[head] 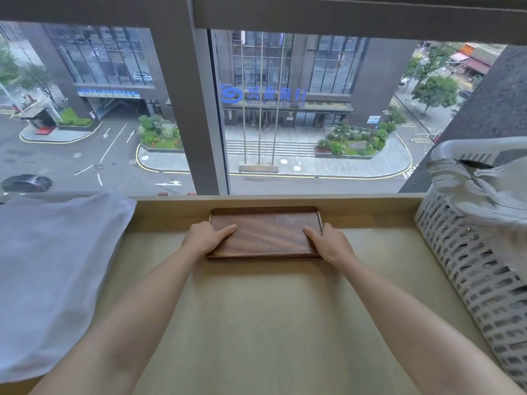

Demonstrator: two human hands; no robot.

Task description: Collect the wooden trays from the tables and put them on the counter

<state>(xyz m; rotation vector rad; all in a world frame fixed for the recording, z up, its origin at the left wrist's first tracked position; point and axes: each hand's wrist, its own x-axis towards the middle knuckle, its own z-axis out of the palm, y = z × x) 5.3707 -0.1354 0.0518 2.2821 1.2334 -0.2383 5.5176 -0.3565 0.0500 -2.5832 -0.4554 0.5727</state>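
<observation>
From the head view, the wooden tray (263, 233) lies on the pale wooden ledge (285, 309) close under the window (285, 109), its long axis running left to right between the arms. The left hand (206, 238) and right hand (328, 243) each clasp a short end, thumbs on top (fingers underneath hidden), equally near, so lifting or releasing both look possible.

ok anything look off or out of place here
Nothing stands out. The tray lies flat and square to the window, empty, with the left hand and right hand gripping its ends. The cloth and basket sit at the sides.
</observation>
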